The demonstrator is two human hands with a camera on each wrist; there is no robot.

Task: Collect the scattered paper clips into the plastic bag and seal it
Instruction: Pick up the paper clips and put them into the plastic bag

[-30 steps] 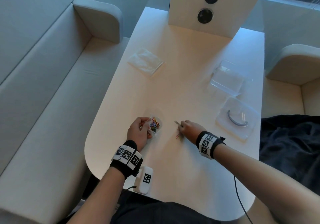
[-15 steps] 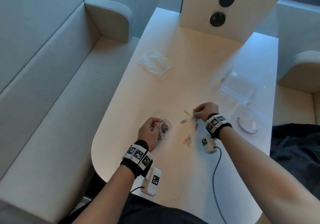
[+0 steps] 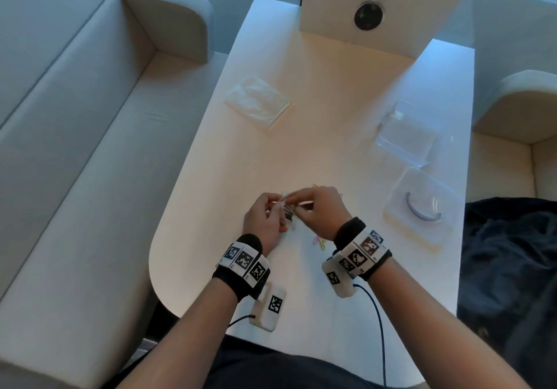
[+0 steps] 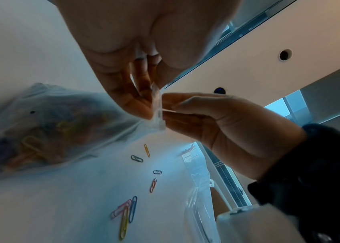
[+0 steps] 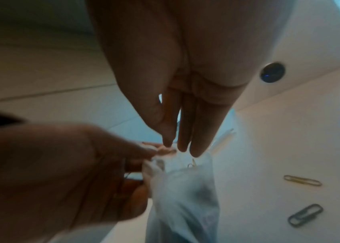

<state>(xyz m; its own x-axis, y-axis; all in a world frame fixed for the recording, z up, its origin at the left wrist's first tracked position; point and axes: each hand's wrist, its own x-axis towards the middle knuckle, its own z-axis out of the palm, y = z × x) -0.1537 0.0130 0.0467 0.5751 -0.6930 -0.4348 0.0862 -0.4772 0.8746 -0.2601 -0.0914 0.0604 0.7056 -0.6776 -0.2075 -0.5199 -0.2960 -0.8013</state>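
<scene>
My left hand (image 3: 275,207) pinches the top edge of a small clear plastic bag (image 4: 50,123) that holds several coloured paper clips and hangs just above the table. My right hand (image 3: 298,200) meets it at the bag's mouth. In the right wrist view its fingertips (image 5: 182,146) pinch together over the opening, and a gold paper clip (image 5: 192,164) pokes out beneath them into the bag (image 5: 181,205). Several loose clips (image 4: 125,212) lie on the white table (image 3: 229,177) under and right of my hands. Two more clips (image 5: 302,180) lie beside the bag.
A flat clear packet (image 3: 259,102) lies at the table's far left. A clear lid (image 3: 404,135) and a clear box with a grey curved piece (image 3: 422,207) sit near the right edge. A white upright panel (image 3: 361,5) stands at the far end. Sofas flank the table.
My right hand picked up a clip out on the table, then came back left to the bag's mouth. The left hand has kept hold of the bag.
</scene>
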